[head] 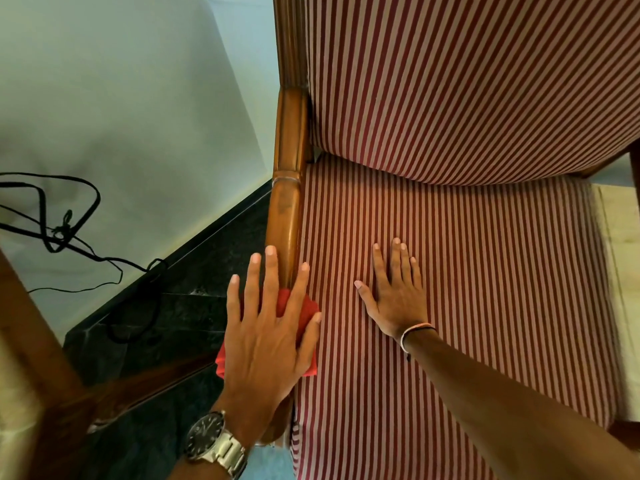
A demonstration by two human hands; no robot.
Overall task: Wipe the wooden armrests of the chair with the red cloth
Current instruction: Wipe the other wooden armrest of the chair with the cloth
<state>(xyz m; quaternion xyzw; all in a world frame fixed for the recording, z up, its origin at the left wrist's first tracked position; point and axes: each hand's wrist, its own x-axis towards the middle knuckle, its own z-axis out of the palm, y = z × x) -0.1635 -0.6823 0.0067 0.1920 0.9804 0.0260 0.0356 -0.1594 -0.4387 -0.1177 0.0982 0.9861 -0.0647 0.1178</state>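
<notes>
The chair's left wooden armrest runs from its backrest down toward me, polished brown. My left hand, with a metal watch on the wrist, lies flat on the armrest's near part and presses the red cloth against the wood; the cloth shows between and beside the fingers. My right hand rests flat with fingers spread on the red-and-white striped seat cushion, holding nothing. The right armrest is almost wholly out of view; only a bit of wood shows at the right edge.
The striped backrest rises behind the seat. Left of the chair are a pale wall, a dark stone floor and loose black cables. Another piece of wooden furniture crosses the lower left corner.
</notes>
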